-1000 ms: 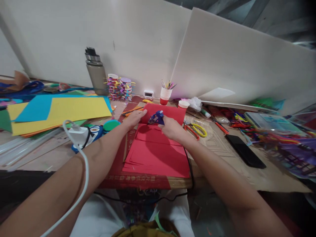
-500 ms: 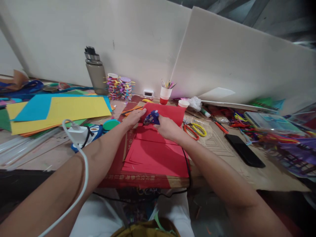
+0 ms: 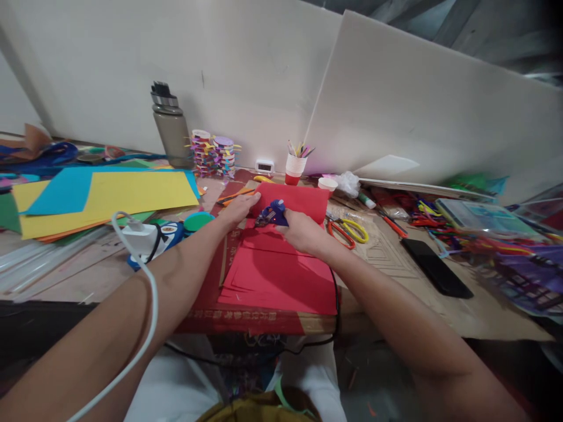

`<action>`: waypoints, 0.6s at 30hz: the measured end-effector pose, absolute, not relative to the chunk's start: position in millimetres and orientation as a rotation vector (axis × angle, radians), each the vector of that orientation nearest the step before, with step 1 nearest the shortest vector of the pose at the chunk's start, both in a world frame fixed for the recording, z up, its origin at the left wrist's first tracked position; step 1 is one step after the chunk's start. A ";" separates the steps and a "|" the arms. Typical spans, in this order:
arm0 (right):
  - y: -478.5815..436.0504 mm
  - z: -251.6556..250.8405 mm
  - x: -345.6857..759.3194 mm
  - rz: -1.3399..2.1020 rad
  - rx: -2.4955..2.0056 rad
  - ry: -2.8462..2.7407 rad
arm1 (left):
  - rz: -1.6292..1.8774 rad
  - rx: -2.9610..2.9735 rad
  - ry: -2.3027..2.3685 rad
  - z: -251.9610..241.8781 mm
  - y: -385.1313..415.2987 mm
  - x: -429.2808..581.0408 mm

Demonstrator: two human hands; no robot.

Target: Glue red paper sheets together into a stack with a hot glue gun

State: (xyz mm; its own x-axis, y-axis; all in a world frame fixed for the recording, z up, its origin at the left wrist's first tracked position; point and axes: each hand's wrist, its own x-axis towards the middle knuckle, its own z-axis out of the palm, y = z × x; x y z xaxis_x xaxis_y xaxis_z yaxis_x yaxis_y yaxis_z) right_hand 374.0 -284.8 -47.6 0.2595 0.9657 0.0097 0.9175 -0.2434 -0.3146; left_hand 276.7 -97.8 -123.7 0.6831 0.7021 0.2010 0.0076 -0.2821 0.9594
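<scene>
Where right hand (image 3: pixel 303 233) grips, glue gun (image 3: pixel 275 213) deep blue.

At the bare right front corner of the table (image 3: pixel 497 322), we can pass low, ahead of the phone (image 3: pixel 435 268). Across the front edge, the left forearm (image 3: pixel 176 287) and right forearm (image 3: pixel 382 293) obstruct us; a white cable (image 3: pixel 155 308) crosses the left. Toward the back edge, we meet the bottle (image 3: pixel 172 133), pen cup (image 3: pixel 295 169) and white cup (image 3: pixel 328 185).
</scene>
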 end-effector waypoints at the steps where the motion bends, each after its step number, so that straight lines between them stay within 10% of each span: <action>1: -289.2 -45.6 374.8 0.288 -2.290 -1.742 | 0.721 1.694 0.546 -123.4 -98.7 276.9; 18: -284.3 -51.3 377.7 0.192 -2.323 -1.709 | 0.697 1.558 0.508 -125.3 -98.9 278.2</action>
